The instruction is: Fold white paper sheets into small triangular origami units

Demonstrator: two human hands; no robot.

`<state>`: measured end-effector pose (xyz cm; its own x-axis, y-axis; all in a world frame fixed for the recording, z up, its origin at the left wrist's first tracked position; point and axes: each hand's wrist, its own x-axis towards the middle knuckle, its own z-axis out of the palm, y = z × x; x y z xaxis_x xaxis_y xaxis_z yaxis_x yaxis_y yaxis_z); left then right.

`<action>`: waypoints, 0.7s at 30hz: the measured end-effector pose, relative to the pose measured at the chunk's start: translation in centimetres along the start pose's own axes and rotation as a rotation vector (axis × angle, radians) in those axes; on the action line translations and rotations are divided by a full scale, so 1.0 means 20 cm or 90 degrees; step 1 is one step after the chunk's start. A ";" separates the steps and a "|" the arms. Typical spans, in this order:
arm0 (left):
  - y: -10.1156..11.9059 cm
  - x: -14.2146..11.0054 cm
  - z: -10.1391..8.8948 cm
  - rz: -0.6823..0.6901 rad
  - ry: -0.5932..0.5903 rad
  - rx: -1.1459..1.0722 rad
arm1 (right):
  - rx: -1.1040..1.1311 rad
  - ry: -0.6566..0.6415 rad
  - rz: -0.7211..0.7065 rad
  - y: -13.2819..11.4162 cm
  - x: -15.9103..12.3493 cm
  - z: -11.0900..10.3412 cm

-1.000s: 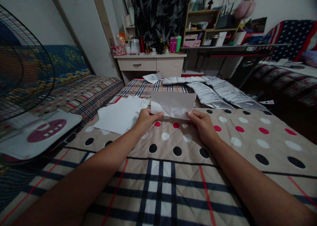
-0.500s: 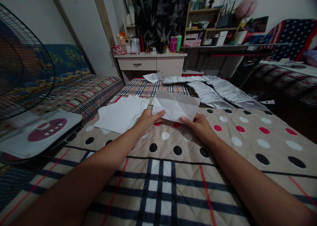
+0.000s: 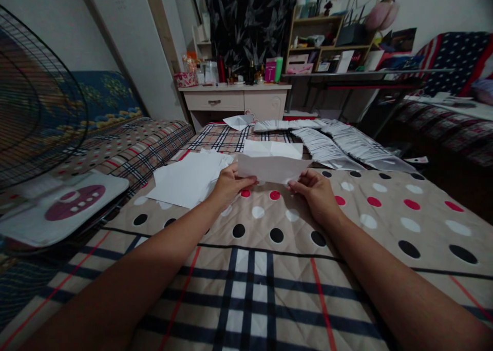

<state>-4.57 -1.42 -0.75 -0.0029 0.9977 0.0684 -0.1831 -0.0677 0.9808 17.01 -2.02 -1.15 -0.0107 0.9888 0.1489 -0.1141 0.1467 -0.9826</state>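
Note:
A creased white sheet of paper [image 3: 272, 169] is held just above the bed between both hands, its near part bent up and its far part showing behind. My left hand [image 3: 231, 184] pinches the left edge, thumb on the near side. At the right edge, my right hand [image 3: 314, 191] grips the sheet the same way. Left of my left hand lies a loose stack of white paper [image 3: 187, 179]. Beyond the sheet, rows of folded white paper pieces [image 3: 327, 148] lie packed together, and a single folded paper [image 3: 238, 121] sits farther back.
The quilted bed cover [image 3: 362, 202] carries dots and plaid. A fan [image 3: 38, 99] stands at the left beside a white lid-like panel with a purple oval [image 3: 75, 202]. A white dresser [image 3: 234, 99] and a cluttered desk shelf [image 3: 319, 47] stand at the back.
The near part of the sheet has bent upward, so a far part now shows behind it. My right hand has shifted slightly to the right, its fingers curling round the edge.

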 end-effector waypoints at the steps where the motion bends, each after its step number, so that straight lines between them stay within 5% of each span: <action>1: 0.01 0.00 0.00 0.005 0.001 -0.002 | 0.004 -0.001 0.004 0.00 0.00 0.01; 8: 0.00 0.04 -0.05 0.075 0.079 0.035 | 0.014 -0.057 0.002 -0.02 -0.02 0.05; 16: -0.03 0.01 -0.04 0.003 -0.057 0.142 | -0.072 0.165 -0.090 0.04 0.03 -0.04; 19: -0.04 0.01 -0.04 0.042 0.005 0.155 | -0.206 0.218 -0.166 0.05 0.03 -0.06; 21: -0.03 0.01 -0.03 0.042 0.062 0.145 | -0.304 0.183 -0.226 0.03 0.01 -0.04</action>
<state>-5.09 -1.23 -1.37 -0.1045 0.9865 0.1264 0.0471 -0.1220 0.9914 17.76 -1.68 -1.90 0.2191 0.8367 0.5019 0.3919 0.3956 -0.8306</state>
